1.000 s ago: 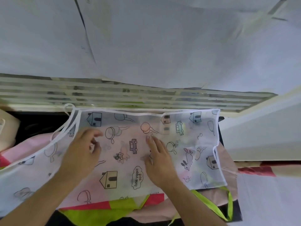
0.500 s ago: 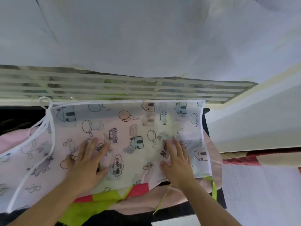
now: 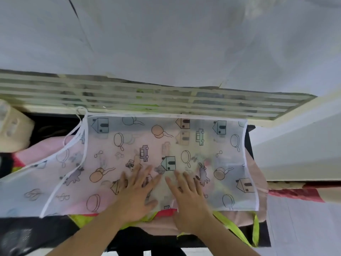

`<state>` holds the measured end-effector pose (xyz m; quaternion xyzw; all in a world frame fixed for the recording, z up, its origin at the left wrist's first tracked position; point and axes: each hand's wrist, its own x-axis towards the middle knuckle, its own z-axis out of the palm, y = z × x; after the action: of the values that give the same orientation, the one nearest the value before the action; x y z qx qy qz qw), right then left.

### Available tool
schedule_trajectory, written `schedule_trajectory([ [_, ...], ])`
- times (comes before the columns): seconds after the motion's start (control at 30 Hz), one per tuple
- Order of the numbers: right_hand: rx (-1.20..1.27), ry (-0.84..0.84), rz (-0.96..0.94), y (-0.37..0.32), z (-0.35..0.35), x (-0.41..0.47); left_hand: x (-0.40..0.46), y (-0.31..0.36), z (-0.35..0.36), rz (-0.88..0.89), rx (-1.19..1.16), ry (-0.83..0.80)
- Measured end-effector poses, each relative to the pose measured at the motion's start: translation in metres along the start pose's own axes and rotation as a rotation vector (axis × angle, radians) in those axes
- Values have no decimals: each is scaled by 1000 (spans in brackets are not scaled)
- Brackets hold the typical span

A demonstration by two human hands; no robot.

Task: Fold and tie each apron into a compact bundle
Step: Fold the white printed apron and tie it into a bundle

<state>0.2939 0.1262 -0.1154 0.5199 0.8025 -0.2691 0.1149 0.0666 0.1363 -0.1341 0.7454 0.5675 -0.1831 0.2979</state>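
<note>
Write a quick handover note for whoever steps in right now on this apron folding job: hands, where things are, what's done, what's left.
Left hand: flat, fingers spread, pressing the printed apron.
Right hand: flat beside it, also pressing the apron.
The apron lies spread out over a pink cloth; its white ties trail loose at the left.
Done: apron laid flat.
Left: fold it, tie it into a bundle.

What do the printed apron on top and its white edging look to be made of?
Printed apron: likely thin, matte synthetic or non-woven fabric; it is translucent, with the pink cloth beneath tinting it. White edging: seemingly woven tape binding, opaque, running on into loose ties at the left. Both hands lie flat on it.
</note>
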Motion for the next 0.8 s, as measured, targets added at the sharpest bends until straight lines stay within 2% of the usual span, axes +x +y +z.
schedule_trajectory([
  [0.1, -69, -75, 50, -1, 11, 10, -3, -4, 0, -37, -71, 59],
  [0.17, -95, -53, 55, -1, 8, 10, -10, -19, 2, -78, -139, 114],
  [0.27, -118, -107, 49, 7, 5, 10, -33, -55, 7, -225, -201, 234],
  [0.33, -124, -73, 29, 14, 3, 9, -53, -82, 10, -325, -259, 280],
  [0.5, -259, 29, 70, 24, 5, 5, -100, -170, 35, -461, -196, 338],
  [0.63, -247, -12, 164, 31, -5, -7, -138, -207, 37, -667, -320, 394],
  [0.8, -214, -27, 245, 29, -7, -8, -166, -229, 24, -769, -464, 414],
])
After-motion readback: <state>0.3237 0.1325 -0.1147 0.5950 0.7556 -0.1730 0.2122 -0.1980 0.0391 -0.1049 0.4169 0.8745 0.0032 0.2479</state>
